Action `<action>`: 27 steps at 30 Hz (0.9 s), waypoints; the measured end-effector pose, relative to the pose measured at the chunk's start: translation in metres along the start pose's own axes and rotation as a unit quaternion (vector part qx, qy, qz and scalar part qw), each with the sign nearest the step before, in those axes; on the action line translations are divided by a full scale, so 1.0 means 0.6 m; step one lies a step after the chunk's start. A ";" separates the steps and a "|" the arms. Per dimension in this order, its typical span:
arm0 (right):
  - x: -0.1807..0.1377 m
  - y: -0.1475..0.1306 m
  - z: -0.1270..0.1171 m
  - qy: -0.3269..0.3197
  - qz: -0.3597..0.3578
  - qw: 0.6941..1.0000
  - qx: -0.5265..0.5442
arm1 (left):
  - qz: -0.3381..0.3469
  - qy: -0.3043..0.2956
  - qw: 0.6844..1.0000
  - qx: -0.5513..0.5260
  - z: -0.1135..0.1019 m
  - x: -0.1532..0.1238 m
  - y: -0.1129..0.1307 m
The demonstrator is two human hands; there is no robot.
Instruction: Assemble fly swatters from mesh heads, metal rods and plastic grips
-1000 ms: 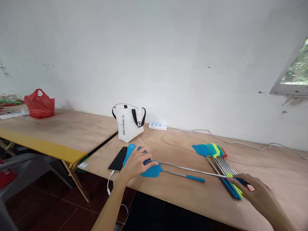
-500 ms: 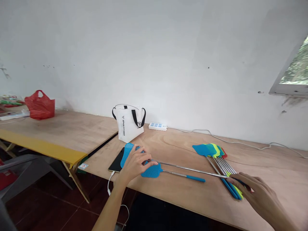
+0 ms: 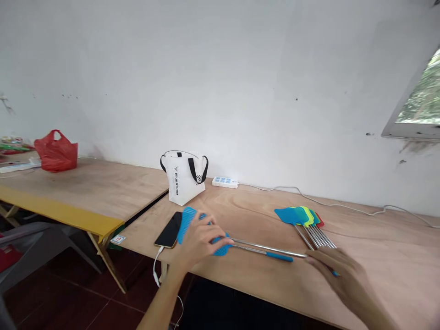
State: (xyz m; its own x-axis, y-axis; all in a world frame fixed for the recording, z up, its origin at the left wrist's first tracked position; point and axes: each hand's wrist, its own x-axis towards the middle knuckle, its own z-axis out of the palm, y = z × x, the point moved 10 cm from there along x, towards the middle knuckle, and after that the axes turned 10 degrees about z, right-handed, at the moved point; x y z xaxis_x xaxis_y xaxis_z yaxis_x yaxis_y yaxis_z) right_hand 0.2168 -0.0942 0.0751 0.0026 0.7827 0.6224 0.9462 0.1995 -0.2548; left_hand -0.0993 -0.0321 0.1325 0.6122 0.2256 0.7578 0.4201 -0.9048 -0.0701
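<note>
A blue fly swatter point(image 3: 186, 224) with a telescopic metal rod stretches between my two hands above the table. My left hand point(image 3: 202, 238) is closed around it near the blue head, which shows past my fingers. At the other end, my right hand point(image 3: 338, 270) grips the handle, mostly hidden in the palm. Beneath the rod a second blue fly swatter point(image 3: 280, 256) lies on the table, its head partly covered by my left hand. A fanned stack of fly swatters point(image 3: 292, 215) in blue, yellow-green and red lies behind my right hand, which hides their handles.
A phone point(image 3: 169, 230) on a white charging cable lies left of my left hand, near the table edge. Farther back stand a white bag point(image 3: 184, 183) with black handles and a power strip point(image 3: 225, 182). A red plastic bag point(image 3: 57, 153) sits on the left table.
My right hand has moved left, towards my left hand, and the rod between them looks shorter. My left hand has shifted slightly right and down with the swatter head.
</note>
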 end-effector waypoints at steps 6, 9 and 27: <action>0.017 -0.069 0.030 0.008 -0.038 0.999 0.020 | 0.001 -0.018 1.000 -0.006 0.048 0.007 0.020; 0.016 -0.095 0.037 0.001 -0.051 0.998 0.031 | 0.006 -0.019 1.000 -0.010 0.063 0.008 0.029; 0.012 -0.171 0.066 0.005 -0.058 0.998 0.030 | 0.052 -0.052 0.997 0.001 0.111 0.009 0.067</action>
State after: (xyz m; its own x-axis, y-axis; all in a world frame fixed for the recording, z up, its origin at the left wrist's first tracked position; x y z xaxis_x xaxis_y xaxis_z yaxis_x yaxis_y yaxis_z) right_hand 0.1072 -0.0857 0.0764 -0.1023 0.7458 0.6583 0.9189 0.3244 -0.2246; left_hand -0.0348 -0.0432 0.0907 0.7194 0.1664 0.6744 0.3518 -0.9244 -0.1473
